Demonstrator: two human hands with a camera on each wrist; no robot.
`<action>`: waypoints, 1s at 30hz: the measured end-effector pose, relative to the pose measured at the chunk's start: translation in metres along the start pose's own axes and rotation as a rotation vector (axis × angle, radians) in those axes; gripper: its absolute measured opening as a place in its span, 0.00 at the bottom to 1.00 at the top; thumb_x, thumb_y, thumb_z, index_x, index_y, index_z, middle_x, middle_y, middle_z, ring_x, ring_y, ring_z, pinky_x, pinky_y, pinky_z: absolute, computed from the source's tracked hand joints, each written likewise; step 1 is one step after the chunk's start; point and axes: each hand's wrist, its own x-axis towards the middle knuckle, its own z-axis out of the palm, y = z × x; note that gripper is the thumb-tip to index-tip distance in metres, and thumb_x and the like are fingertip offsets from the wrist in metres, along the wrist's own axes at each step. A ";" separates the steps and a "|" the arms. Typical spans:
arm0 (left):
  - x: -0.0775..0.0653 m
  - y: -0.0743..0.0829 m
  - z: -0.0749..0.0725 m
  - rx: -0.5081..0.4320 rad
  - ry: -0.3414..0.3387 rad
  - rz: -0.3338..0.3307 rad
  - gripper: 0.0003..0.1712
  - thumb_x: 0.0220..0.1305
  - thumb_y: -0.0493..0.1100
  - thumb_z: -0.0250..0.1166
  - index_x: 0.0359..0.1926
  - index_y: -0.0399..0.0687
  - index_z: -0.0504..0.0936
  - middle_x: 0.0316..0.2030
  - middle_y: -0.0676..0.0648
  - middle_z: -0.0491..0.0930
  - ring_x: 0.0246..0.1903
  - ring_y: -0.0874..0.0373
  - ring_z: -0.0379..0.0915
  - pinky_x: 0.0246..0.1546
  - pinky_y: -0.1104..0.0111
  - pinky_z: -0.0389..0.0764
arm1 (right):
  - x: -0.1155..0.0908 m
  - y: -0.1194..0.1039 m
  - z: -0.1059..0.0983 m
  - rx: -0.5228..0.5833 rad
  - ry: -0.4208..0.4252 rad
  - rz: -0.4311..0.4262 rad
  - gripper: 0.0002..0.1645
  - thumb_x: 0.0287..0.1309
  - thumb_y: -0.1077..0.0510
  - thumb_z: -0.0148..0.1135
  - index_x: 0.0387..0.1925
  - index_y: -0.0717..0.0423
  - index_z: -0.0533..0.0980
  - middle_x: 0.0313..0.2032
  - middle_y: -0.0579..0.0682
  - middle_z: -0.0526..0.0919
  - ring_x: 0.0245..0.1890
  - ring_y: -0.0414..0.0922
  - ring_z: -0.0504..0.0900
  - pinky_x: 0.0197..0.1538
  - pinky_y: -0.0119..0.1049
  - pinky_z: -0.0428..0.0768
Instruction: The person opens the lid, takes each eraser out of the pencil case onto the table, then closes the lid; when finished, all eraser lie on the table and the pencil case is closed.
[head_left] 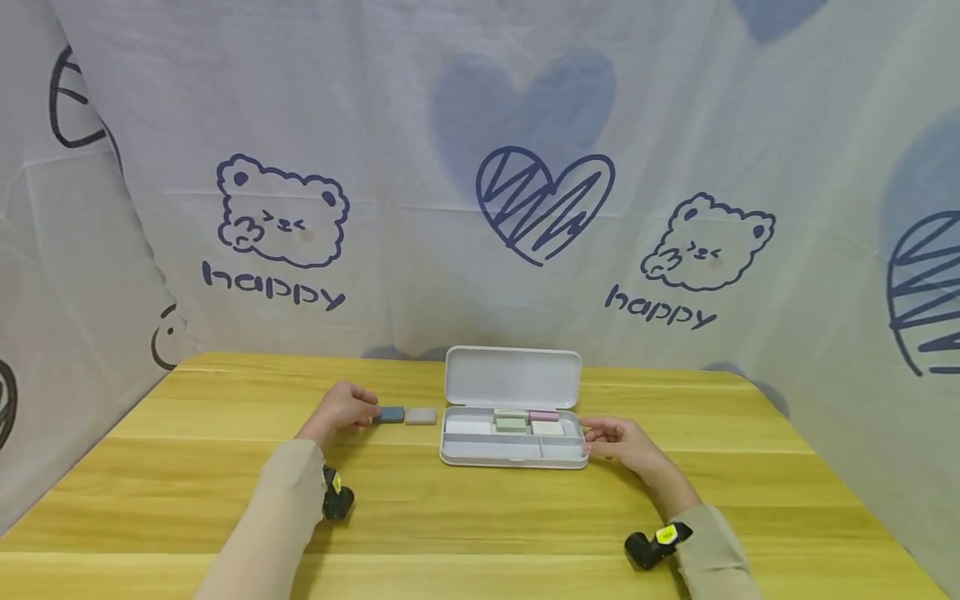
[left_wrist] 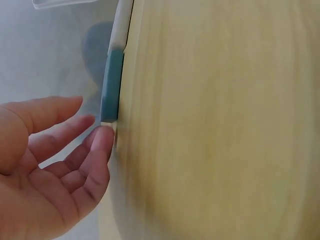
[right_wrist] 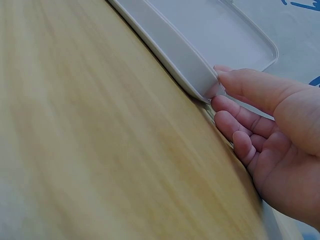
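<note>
The white case [head_left: 487, 451] sat on the wooden table, its lid [head_left: 513, 377] raised, likely so its compartments could be reached. In the rear one lay a green block [head_left: 511, 424], a purple block [head_left: 543, 416] and paler pieces, hard to pick out against the white. The right hand [head_left: 621, 440] pinched the case's right end between thumb and fingers, I judged to steady it. Just left of the case, a grey block [head_left: 421, 417] and a blue block [head_left: 389, 415] lay end to end, as though kept in line. The left hand [head_left: 345, 408] was at the blue one's outer end, thumb apart from loosely bent fingers, gripping nothing; whether a fingertip touched, I couldn't tell. Beyond hung a printed cloth [head_left: 405, 125]; the sleeves [head_left: 262, 517] ran out of sight.
</note>
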 end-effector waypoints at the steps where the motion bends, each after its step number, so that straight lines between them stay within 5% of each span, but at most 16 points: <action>1: -0.001 0.001 0.000 0.008 0.012 0.005 0.17 0.58 0.34 0.58 0.46 0.26 0.74 0.28 0.42 0.78 0.21 0.60 0.70 0.22 0.70 0.74 | 0.000 0.001 0.000 -0.002 0.003 0.004 0.29 0.50 0.62 0.63 0.52 0.74 0.67 0.32 0.50 0.77 0.29 0.40 0.72 0.27 0.27 0.69; 12: -0.003 0.016 0.007 0.093 0.154 0.142 0.11 0.57 0.35 0.58 0.37 0.29 0.79 0.31 0.38 0.79 0.26 0.52 0.75 0.29 0.65 0.75 | 0.000 0.004 0.001 -0.010 0.014 0.013 0.29 0.50 0.62 0.63 0.52 0.73 0.67 0.32 0.51 0.77 0.29 0.41 0.72 0.27 0.28 0.68; 30: 0.002 0.037 0.043 0.070 0.062 0.224 0.08 0.55 0.35 0.61 0.34 0.32 0.80 0.29 0.44 0.79 0.25 0.53 0.75 0.27 0.68 0.75 | 0.000 0.003 0.001 -0.006 0.012 0.002 0.28 0.51 0.62 0.63 0.52 0.74 0.67 0.32 0.50 0.77 0.29 0.40 0.72 0.27 0.28 0.68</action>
